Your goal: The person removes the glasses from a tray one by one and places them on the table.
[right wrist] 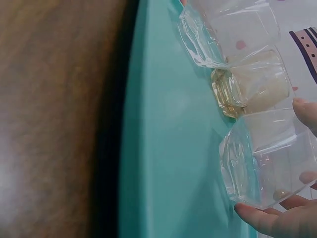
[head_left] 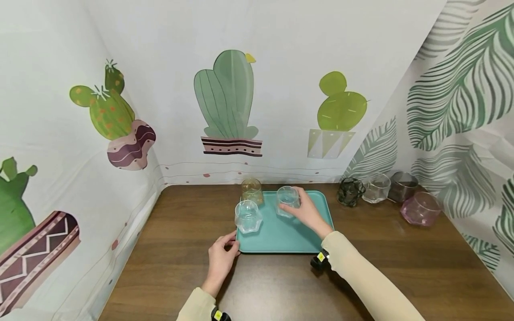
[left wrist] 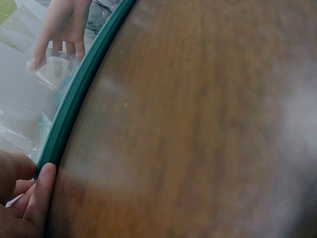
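A teal rectangular tray (head_left: 277,240) lies on the wooden table. My left hand (head_left: 222,256) pinches its near left corner, thumb and fingers at the rim (left wrist: 74,106). Toward the back of the tray, my right hand (head_left: 308,210) grips a clear faceted glass (head_left: 284,198) by its sides, thumb on one side and fingers on the other. Another clear glass (head_left: 248,218) stands at the tray's left side. Behind it, at the back left corner, is an amber glass (head_left: 251,187); the right wrist view shows this amber glass (right wrist: 257,87) between the two clear ones.
Right of the tray, several more glasses stand on the table: a dark wavy one (head_left: 350,192), a clear one (head_left: 376,189), a smoky grey one (head_left: 403,187) and a pink one (head_left: 420,209). A printed cloth with cacti and leaves (head_left: 281,169) hangs behind the table.
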The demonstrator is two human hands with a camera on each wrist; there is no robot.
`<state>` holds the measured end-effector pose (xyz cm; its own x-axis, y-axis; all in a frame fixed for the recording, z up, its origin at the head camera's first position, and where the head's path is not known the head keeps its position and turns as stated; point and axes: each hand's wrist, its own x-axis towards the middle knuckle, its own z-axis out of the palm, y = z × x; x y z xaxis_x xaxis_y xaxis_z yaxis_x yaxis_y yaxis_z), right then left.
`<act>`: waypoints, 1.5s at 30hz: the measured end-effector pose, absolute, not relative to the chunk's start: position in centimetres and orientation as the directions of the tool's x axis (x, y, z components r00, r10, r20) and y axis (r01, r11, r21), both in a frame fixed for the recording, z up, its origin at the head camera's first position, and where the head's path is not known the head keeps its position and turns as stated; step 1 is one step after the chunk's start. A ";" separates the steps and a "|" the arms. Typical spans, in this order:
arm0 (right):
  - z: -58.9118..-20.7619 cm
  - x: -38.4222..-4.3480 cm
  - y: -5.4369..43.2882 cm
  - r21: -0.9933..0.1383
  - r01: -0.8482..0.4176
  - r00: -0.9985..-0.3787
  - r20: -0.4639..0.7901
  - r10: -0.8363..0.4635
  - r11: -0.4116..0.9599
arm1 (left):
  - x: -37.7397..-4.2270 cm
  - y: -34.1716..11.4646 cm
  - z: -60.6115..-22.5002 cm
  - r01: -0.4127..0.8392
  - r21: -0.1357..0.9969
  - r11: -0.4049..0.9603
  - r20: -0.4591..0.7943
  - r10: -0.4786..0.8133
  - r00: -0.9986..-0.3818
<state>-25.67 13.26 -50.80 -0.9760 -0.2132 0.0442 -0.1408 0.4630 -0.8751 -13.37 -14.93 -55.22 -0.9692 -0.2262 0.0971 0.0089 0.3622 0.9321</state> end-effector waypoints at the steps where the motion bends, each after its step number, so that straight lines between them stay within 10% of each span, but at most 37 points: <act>1: -50.8 -25.5 13.4 -0.877 -0.142 -0.976 0.047 -0.212 0.460 | -13.4 -14.9 -55.2 0.008 0.932 0.362 0.097 -0.227 -0.969; 45: -49.3 -18.0 22.9 -0.826 -0.181 -0.982 0.128 -0.136 0.534 | -13.5 -14.9 -55.3 0.002 0.928 0.373 0.097 -0.237 -0.967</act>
<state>-17.96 22.90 -49.34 -0.9825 -0.1355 0.1278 -0.1811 0.5335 -0.8262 -13.50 -14.94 -55.31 -0.9665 -0.2374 0.0971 0.0017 0.3727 0.9279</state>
